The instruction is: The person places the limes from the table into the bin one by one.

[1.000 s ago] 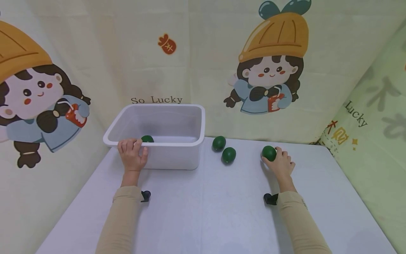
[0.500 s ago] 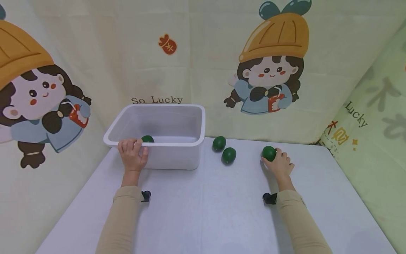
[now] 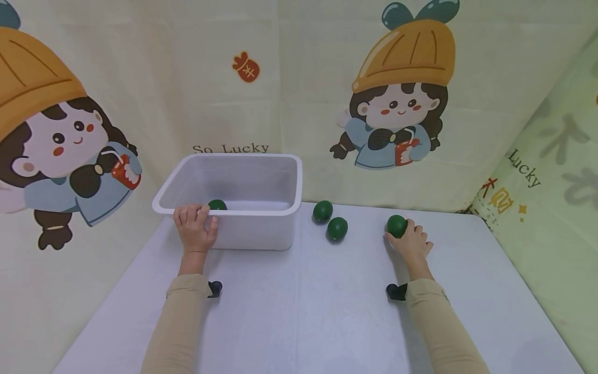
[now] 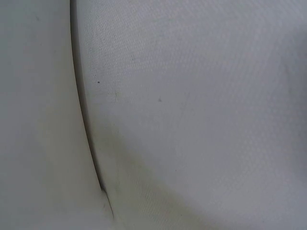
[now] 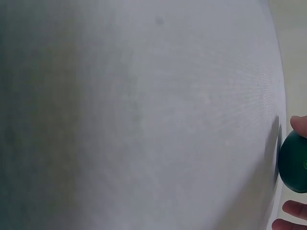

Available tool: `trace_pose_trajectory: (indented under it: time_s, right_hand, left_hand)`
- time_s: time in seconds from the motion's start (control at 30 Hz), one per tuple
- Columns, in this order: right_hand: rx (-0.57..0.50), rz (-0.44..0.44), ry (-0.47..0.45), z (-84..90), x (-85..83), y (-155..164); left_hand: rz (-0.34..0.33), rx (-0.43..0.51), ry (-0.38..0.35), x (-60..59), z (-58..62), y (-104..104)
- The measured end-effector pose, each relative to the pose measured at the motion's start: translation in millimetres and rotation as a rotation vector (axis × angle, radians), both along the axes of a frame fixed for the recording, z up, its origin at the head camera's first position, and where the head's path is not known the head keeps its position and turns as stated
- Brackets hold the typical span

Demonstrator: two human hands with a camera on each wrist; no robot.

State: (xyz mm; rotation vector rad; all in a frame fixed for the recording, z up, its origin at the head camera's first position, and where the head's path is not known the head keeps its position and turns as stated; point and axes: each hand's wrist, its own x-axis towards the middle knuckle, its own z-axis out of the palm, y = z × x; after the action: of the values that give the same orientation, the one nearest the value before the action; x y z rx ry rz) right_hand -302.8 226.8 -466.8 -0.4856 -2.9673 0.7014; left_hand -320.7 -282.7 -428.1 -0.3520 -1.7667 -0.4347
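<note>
My left hand [image 3: 194, 228] grips the near rim of a white plastic tub [image 3: 254, 228], its fingers over the edge and thumb on the outer wall. A dark green, smooth oval fruit [image 3: 217, 204] shows inside the tub, partly hidden by the near wall. At the right, my right hand [image 3: 412, 242] holds another dark green fruit [image 3: 396, 226] between thumb and fingers. The right wrist view catches part of that fruit [image 5: 293, 162] and some fingertips [image 5: 295, 209]. Only white surfaces fill the left wrist view; the hand is outside it.
Two more green fruits, one farther back [image 3: 322, 211] and one nearer [image 3: 337, 229], lie close together right of the tub. All stand on a white-covered table [image 3: 299, 311]. A printed cloth backdrop [image 3: 308, 104] rises behind the table, with more cloth at both sides.
Both hands keep their grips, and the tub and fruits stay in place. The right forearm shifts very slightly left. The printed figure on the left cloth moves a little to the right.
</note>
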Motion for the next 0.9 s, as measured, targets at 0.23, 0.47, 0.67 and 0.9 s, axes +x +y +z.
trace_pose_trajectory:
  time_s: [0.23,0.47,0.67,0.9]
  right_hand:
    - [0.009,-0.010,-0.016,-3.2,-1.3,3.0]
    - [0.008,-0.017,-0.010,-5.4,-2.7,4.2]
    - [0.010,-0.009,-0.009,-6.8,-2.9,5.2]
    - [0.009,0.002,0.010,-6.4,-2.0,6.1]
  left_hand:
    - [0.006,0.002,-0.004,2.4,0.3,0.4]
    - [0.005,0.002,0.005,4.4,-0.8,0.9]
    - [0.010,-0.002,-0.004,5.9,-1.8,0.9]
    - [0.014,-0.007,-0.017,8.2,-2.7,1.3]
